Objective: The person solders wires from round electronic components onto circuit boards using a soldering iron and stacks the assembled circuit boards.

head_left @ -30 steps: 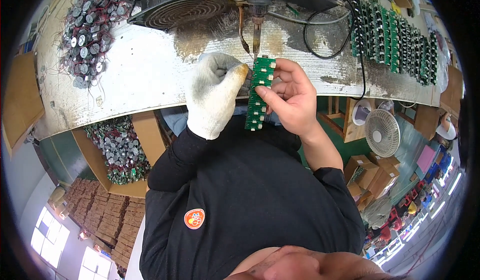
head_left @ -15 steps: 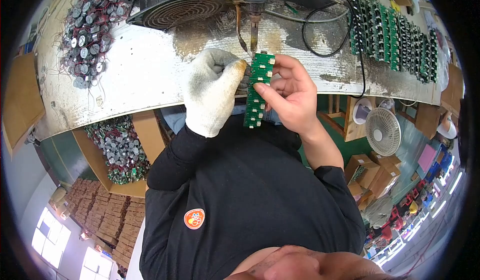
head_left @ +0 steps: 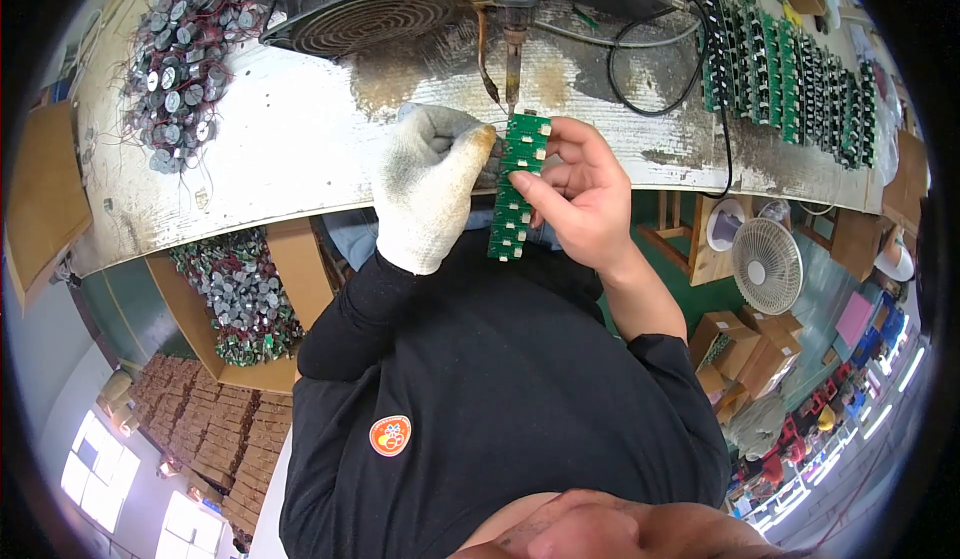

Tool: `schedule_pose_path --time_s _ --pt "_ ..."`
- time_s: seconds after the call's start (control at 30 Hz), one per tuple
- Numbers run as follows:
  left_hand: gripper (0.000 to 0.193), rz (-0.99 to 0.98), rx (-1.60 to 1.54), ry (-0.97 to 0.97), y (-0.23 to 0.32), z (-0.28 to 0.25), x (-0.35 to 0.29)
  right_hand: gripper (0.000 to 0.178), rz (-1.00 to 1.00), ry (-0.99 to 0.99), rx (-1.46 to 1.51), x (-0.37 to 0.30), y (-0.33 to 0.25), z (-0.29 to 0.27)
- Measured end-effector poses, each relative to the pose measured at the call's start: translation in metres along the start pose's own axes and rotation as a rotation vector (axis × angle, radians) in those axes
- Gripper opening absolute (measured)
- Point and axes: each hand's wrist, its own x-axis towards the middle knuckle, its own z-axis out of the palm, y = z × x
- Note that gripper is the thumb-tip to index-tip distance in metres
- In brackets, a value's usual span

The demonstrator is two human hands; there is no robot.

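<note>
My right hand (head_left: pixel 585 189) is bare and closed on a long green circuit board (head_left: pixel 512 214), thumb on its face and fingers behind it. Small white connectors run along the board, which stands nearly upright in the view. Its upper end is right under the tip of a soldering iron (head_left: pixel 513 64) mounted over the bench. Beside the tip a thin bent metal tube (head_left: pixel 484 54) points down. My left hand (head_left: pixel 430 184), in a white work glove with a stained thumb tip, pinches at the board's upper left edge. What lies between its fingers is hidden.
Grey round parts with red wires (head_left: pixel 175 89) are heaped on the bench at left; more fill a cardboard box (head_left: pixel 230 299) below. Rows of green boards (head_left: pixel 790 74) lie at right. A black fan (head_left: pixel 370 24) and a looped black cable (head_left: pixel 612 69) flank the iron.
The whole view has shifted slightly. The board and both hands sit a touch lower; both grips look the same.
</note>
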Motion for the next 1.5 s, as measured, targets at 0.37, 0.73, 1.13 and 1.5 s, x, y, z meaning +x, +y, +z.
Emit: schedule_pose_path --time_s 0.37,0.73,1.13,1.5 --pt "0.017 -0.037 -0.005 -0.033 0.002 0.002 0.0 0.041 0.026 -0.001 0.084 0.002 -0.004 0.001" --pt "0.016 -0.006 0.049 -0.041 0.01 0.002 0.002 0.046 0.009 0.0 0.118 0.005 -0.007 0.003" --pt "0.014 0.024 0.055 -0.03 0.004 0.002 0.003 0.046 0.008 -0.013 0.087 0.005 -0.001 0.002" --pt "0.015 0.03 0.108 -0.012 0.01 0.003 0.003 0.042 -0.005 0.004 0.113 0.006 -0.004 0.005"
